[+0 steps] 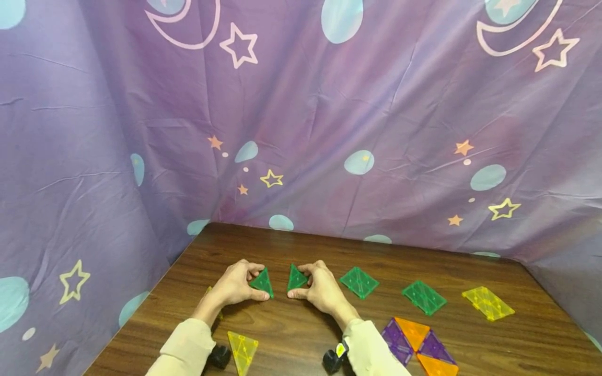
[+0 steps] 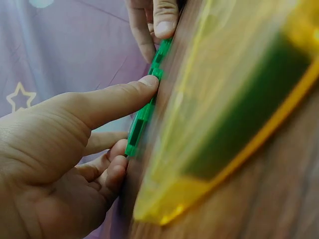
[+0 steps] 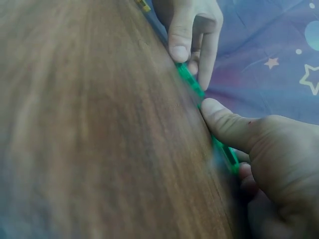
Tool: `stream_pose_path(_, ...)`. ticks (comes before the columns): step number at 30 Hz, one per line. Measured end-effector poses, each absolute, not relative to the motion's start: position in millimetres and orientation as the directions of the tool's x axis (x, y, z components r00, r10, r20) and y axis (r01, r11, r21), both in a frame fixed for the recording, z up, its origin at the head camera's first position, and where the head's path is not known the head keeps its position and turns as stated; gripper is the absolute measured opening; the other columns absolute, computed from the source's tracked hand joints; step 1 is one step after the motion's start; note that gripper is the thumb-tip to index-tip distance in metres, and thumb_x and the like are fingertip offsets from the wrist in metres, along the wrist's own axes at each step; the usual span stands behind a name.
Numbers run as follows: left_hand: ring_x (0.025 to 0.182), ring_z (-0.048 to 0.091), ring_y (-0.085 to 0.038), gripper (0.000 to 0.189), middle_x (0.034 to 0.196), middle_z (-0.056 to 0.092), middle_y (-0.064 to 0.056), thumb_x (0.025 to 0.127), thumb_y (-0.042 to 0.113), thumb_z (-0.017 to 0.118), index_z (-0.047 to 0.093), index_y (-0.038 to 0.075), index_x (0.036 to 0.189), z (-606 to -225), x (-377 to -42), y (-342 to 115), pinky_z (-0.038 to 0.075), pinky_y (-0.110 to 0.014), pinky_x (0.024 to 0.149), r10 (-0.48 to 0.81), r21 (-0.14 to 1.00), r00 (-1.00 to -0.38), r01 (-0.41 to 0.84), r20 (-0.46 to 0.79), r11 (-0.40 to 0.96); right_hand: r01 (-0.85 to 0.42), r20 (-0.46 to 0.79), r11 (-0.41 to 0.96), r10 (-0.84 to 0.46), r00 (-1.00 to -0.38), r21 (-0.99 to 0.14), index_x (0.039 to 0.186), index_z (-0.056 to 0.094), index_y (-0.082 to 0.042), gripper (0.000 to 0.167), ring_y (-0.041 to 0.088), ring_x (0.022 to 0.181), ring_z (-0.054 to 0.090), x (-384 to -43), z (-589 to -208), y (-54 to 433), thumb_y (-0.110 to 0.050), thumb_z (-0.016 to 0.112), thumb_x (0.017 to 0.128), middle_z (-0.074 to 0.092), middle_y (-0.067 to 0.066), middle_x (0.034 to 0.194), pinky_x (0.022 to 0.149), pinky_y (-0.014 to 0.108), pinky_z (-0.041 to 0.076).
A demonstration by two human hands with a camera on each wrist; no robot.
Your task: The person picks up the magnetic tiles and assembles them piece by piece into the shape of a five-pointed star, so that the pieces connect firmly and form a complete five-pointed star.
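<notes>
In the head view my left hand (image 1: 237, 284) pinches a translucent green triangular tile (image 1: 262, 283) between thumb and fingers. Facing it, my right hand (image 1: 322, 290) grips a similar green triangular tile (image 1: 296, 278) by its outer side. A narrow gap of wooden table separates the two tiles, whose slanted edges face each other. From the left wrist, the left tile (image 2: 136, 130) appears edge-on, close to the tabletop. The right wrist view likewise has the right tile (image 3: 227, 155) edge-on, beneath the thumb.
Two green diamond shapes (image 1: 359, 282) (image 1: 424, 297) and a yellow one (image 1: 488, 303) lie right of my hands. Orange (image 1: 414, 332) and purple (image 1: 397, 342) triangles lie nearer. A yellow triangle (image 1: 242, 351) lies between my forearms. Patterned cloth (image 1: 329, 130) hangs behind the table (image 1: 287, 329).
</notes>
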State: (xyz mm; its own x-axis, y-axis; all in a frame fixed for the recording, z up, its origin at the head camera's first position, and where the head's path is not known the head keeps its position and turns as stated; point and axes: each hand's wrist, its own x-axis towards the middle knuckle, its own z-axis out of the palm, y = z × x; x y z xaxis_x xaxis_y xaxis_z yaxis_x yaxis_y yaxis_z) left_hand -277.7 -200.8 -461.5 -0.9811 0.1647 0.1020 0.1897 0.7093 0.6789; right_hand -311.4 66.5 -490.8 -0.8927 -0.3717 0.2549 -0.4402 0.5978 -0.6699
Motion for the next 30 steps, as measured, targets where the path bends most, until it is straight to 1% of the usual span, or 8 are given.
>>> stream_pose_path(4, 0.1, 0.059, -0.021, 0.076, 0.113, 0.069, -0.004, 0.075, 0.025, 0.107, 0.074, 0.003, 0.141, -461.7, -276.0, -196.7, 0.055, -0.04, 0.085, 0.194, 0.672, -0.976, 0.207, 0.096, 0.711, -0.457, 0.254, 0.581, -0.4, -0.881, -0.673, 0.135, 0.075, -0.001, 0.07, 0.017, 0.091, 0.055, -310.7, -489.7, 66.1, -0.033, 0.104, 0.079, 0.061, 0.007, 0.112, 0.078, 0.031, 0.049)
stream_pose_path(11, 0.099, 0.057, -0.022, 0.082, 0.113, 0.067, -0.007, 0.072, 0.028, 0.107, 0.073, 0.001, 0.141, -463.9, -274.9, -189.4, 0.052, -0.036, 0.084, 0.26, 0.651, -0.956, 0.285, 0.137, 0.703, -0.47, 0.232, 0.55, -0.446, -0.864, -0.691, 0.134, 0.077, -0.006, 0.064, 0.019, 0.096, 0.052, -308.8, -489.3, 67.5, -0.032, 0.103, 0.081, 0.058, 0.005, 0.113, 0.082, 0.032, 0.046)
stream_pose_path(16, 0.097, 0.056, -0.019, 0.083, 0.112, 0.066, -0.005, 0.071, 0.032, 0.108, 0.074, 0.002, 0.14, -463.3, -275.5, -185.7, 0.049, -0.035, 0.085, 0.267, 0.629, -0.952, 0.298, 0.147, 0.718, -0.457, 0.216, 0.531, -0.454, -0.865, -0.714, 0.133, 0.078, -0.007, 0.06, 0.018, 0.1, 0.053, -311.9, -489.7, 70.5, -0.031, 0.101, 0.083, 0.059, 0.004, 0.115, 0.087, 0.033, 0.048)
stream_pose_path(20, 0.096, 0.055, -0.019, 0.082, 0.111, 0.066, -0.005, 0.071, 0.033, 0.108, 0.074, 0.003, 0.14, -462.7, -275.6, -184.0, 0.048, -0.036, 0.086, 0.269, 0.619, -0.951, 0.303, 0.151, 0.724, -0.456, 0.222, 0.494, -0.461, -0.859, -0.74, 0.132, 0.078, -0.008, 0.058, 0.018, 0.101, 0.056, -315.0, -491.7, 73.5, -0.03, 0.101, 0.083, 0.06, 0.004, 0.115, 0.089, 0.031, 0.05)
stream_pose_path(22, 0.096, 0.055, -0.019, 0.082, 0.111, 0.067, -0.004, 0.07, 0.033, 0.108, 0.074, 0.003, 0.14, -462.8, -275.5, -183.9, 0.048, -0.037, 0.086, 0.268, 0.618, -0.951, 0.304, 0.154, 0.725, -0.451, 0.223, 0.46, -0.467, -0.855, -0.765, 0.134, 0.077, -0.008, 0.059, 0.019, 0.102, 0.058, -316.0, -492.3, 74.9, -0.029, 0.101, 0.084, 0.061, 0.006, 0.116, 0.089, 0.029, 0.052)
stream_pose_path(26, 0.097, 0.057, -0.02, 0.082, 0.112, 0.067, -0.005, 0.072, 0.033, 0.107, 0.074, 0.003, 0.14, -463.2, -275.0, -184.8, 0.049, -0.036, 0.086, 0.265, 0.624, -0.952, 0.302, 0.155, 0.721, -0.414, 0.218, 0.363, -0.473, -0.854, -0.835, 0.144, 0.07, -0.004, 0.065, 0.022, 0.108, 0.063, -317.6, -492.9, 77.9, -0.025, 0.097, 0.089, 0.067, 0.012, 0.125, 0.092, 0.028, 0.055)
stream_pose_path(30, 0.1, 0.06, -0.021, 0.079, 0.115, 0.068, -0.006, 0.077, 0.033, 0.104, 0.072, 0.003, 0.143, -462.8, -274.0, -188.2, 0.053, -0.038, 0.086, 0.27, 0.646, -0.95, 0.304, 0.155, 0.7, -0.383, 0.22, 0.285, -0.469, -0.855, -0.879, 0.152, 0.061, 0.001, 0.071, 0.028, 0.117, 0.066, -317.3, -494.5, 78.3, -0.02, 0.093, 0.092, 0.069, 0.018, 0.135, 0.097, 0.028, 0.057)
